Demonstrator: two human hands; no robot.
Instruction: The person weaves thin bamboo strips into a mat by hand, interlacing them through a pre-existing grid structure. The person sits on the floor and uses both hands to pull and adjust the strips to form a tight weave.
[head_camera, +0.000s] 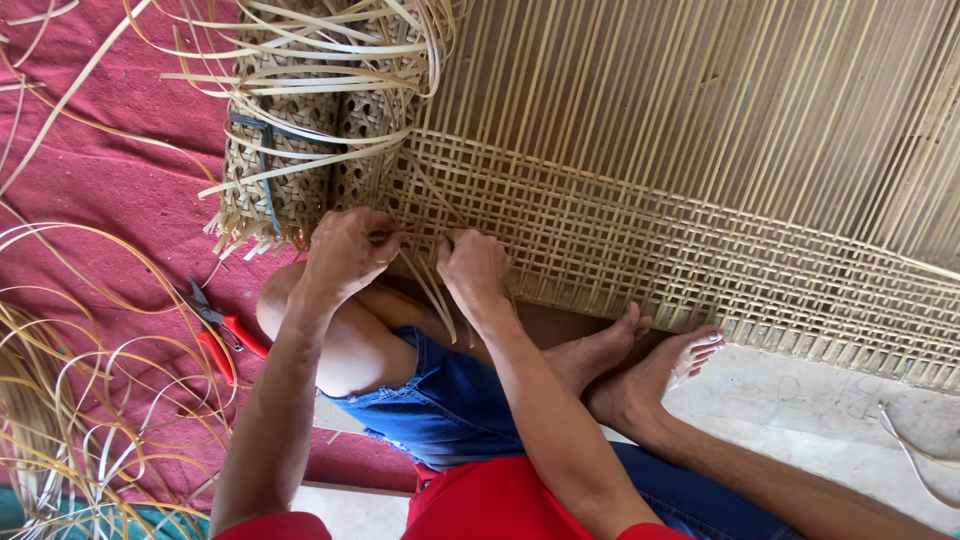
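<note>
Seated on the floor, weaving cane strips into an open lattice mat (640, 250). Left hand (345, 250) and right hand (472, 265) close together at the near left corner of the mat, just above the bent knee. Left fingers curled together, seemingly pinching a thin strip (432, 285) against the woven edge; the grip itself hidden under the knuckles, so cannot tell for sure. Right fingers also curled down onto the weave, tips hidden, holding the crossing in place.

To do this step well: keep the strip flat, not twisted, while passing over and under the standing strips. Pull gently and evenly, so the small squares stay the same size as the finished rows to the right. Press the row snug against the previous one with the right fingers before letting go.

Rolled woven piece (300, 130) lying far left, touching the mat corner. Red-handled cutters (222, 335) on the red cloth (120, 170), near the left elbow. Loose strips (90, 400) scattered at left.
</note>
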